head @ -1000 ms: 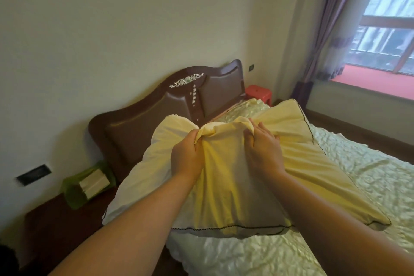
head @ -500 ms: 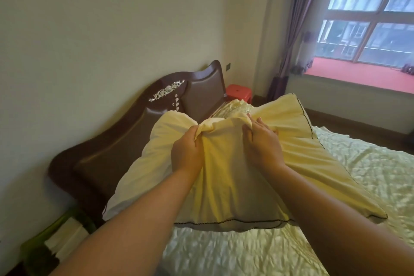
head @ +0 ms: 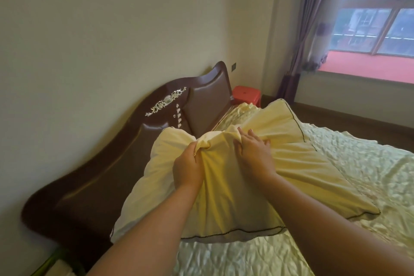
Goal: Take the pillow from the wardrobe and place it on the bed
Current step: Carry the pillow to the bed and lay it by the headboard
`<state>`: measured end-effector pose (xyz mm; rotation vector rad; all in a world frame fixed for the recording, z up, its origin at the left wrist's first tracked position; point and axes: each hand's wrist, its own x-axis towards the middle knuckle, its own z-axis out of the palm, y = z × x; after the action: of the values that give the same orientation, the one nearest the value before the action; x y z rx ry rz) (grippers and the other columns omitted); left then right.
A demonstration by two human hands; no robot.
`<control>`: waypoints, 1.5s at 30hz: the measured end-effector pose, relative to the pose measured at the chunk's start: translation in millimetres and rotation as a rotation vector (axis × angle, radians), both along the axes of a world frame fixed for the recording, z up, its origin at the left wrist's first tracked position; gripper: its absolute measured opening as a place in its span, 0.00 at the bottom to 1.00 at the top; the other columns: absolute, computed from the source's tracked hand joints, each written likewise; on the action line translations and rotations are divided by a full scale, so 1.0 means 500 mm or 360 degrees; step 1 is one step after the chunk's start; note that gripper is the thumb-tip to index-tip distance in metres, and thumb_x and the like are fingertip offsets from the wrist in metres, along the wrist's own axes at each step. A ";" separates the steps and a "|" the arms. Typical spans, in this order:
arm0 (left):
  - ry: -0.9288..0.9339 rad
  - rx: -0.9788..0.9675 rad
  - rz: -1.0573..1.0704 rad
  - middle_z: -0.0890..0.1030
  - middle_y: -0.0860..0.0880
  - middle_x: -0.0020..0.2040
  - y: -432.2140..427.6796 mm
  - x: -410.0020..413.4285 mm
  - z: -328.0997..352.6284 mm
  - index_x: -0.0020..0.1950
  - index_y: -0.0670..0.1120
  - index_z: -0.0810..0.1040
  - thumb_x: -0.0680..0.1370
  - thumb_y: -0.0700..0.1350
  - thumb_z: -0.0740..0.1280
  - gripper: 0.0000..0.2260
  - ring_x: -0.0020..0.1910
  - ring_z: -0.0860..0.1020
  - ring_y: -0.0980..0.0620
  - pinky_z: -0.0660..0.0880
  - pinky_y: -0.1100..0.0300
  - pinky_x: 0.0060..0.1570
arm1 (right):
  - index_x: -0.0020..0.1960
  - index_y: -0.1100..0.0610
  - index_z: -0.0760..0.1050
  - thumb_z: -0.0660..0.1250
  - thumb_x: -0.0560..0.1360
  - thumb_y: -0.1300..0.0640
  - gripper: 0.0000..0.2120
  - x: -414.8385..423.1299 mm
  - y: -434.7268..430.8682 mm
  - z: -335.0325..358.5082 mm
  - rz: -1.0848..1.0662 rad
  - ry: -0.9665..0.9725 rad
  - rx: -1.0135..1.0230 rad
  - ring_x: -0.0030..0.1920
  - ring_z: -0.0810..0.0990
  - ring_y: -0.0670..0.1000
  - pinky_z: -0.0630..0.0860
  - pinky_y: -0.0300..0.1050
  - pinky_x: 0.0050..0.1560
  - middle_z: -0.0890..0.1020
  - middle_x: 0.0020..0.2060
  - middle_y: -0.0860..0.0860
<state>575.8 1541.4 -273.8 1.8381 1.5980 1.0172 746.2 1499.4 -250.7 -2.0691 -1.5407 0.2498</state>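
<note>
While our left hand and right hand clench the pillow, we lower it flat near the headboard; we release together once the bed bears it.

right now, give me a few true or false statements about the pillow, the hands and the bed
1. Both hands grip the pillow. True: the left hand and the right hand each bunch its yellow fabric.
2. The pillow is dark blue. False: it is pale yellow with a thin dark trim.
3. The headboard is dark brown. True.
4. A red stool stands past the far end of the headboard. True.
5. The bed has a bare mattress. False: a pale, shiny, crinkled cover lies over it.
6. The curtain covers the whole window. False: it hangs at the window's left side, and the panes are open to view.
</note>
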 end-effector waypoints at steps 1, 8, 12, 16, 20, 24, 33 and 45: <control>0.0016 -0.0011 0.0001 0.85 0.44 0.49 0.021 0.002 -0.015 0.61 0.48 0.79 0.82 0.43 0.57 0.13 0.48 0.80 0.39 0.66 0.55 0.41 | 0.78 0.50 0.59 0.48 0.84 0.44 0.25 0.001 0.023 -0.015 0.0004 -0.0001 -0.0020 0.79 0.54 0.50 0.45 0.66 0.76 0.66 0.76 0.46; -0.0005 -0.0088 -0.0027 0.85 0.46 0.50 0.168 0.021 -0.124 0.64 0.49 0.79 0.82 0.44 0.58 0.14 0.49 0.81 0.41 0.70 0.55 0.44 | 0.78 0.51 0.59 0.48 0.84 0.48 0.24 0.024 0.177 -0.111 -0.0007 -0.0043 -0.0193 0.80 0.51 0.51 0.42 0.69 0.76 0.63 0.77 0.44; -0.0162 -0.0175 0.0012 0.85 0.48 0.54 0.244 0.045 -0.202 0.64 0.51 0.79 0.82 0.45 0.58 0.14 0.53 0.81 0.43 0.69 0.57 0.47 | 0.78 0.50 0.61 0.50 0.82 0.56 0.24 0.045 0.276 -0.169 -0.0069 -0.0162 -0.0245 0.80 0.48 0.50 0.41 0.67 0.76 0.61 0.78 0.44; -0.0271 -0.0273 0.0075 0.83 0.51 0.60 0.316 0.065 -0.271 0.67 0.54 0.77 0.82 0.46 0.59 0.16 0.60 0.79 0.47 0.68 0.60 0.54 | 0.78 0.48 0.59 0.48 0.83 0.56 0.24 0.065 0.387 -0.222 -0.0136 -0.0361 -0.0296 0.80 0.48 0.52 0.41 0.64 0.77 0.59 0.79 0.46; -0.0437 -0.0409 0.0168 0.82 0.50 0.63 0.381 0.097 -0.334 0.67 0.53 0.78 0.82 0.46 0.58 0.16 0.63 0.77 0.46 0.71 0.57 0.61 | 0.76 0.43 0.62 0.47 0.84 0.50 0.21 0.081 0.490 -0.275 -0.0125 -0.0458 -0.0312 0.80 0.46 0.55 0.38 0.65 0.76 0.58 0.80 0.50; -0.0495 -0.0470 0.0222 0.82 0.45 0.63 0.430 0.130 -0.417 0.65 0.46 0.79 0.82 0.43 0.58 0.15 0.64 0.77 0.43 0.71 0.54 0.63 | 0.75 0.40 0.62 0.48 0.84 0.47 0.20 0.091 0.585 -0.347 -0.0128 -0.0486 -0.0364 0.80 0.41 0.58 0.37 0.74 0.72 0.53 0.81 0.52; -0.0243 -0.0656 0.0149 0.71 0.41 0.74 0.542 0.160 -0.624 0.73 0.40 0.70 0.84 0.48 0.56 0.20 0.73 0.69 0.43 0.65 0.47 0.74 | 0.73 0.35 0.61 0.48 0.82 0.58 0.25 0.103 0.761 -0.534 -0.0078 -0.0145 -0.0666 0.78 0.35 0.66 0.41 0.86 0.62 0.42 0.81 0.48; 0.1281 -0.0316 -0.0636 0.51 0.52 0.83 0.689 0.088 -0.810 0.75 0.63 0.63 0.80 0.64 0.44 0.25 0.82 0.43 0.46 0.39 0.36 0.76 | 0.78 0.38 0.40 0.54 0.82 0.43 0.31 0.167 0.830 -0.741 -0.0183 0.0181 -0.0562 0.80 0.43 0.58 0.55 0.72 0.73 0.44 0.81 0.48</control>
<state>619.6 1885.9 -678.6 2.4348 1.5317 -0.0914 829.7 1914.4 -621.3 -2.3564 -1.3808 0.6234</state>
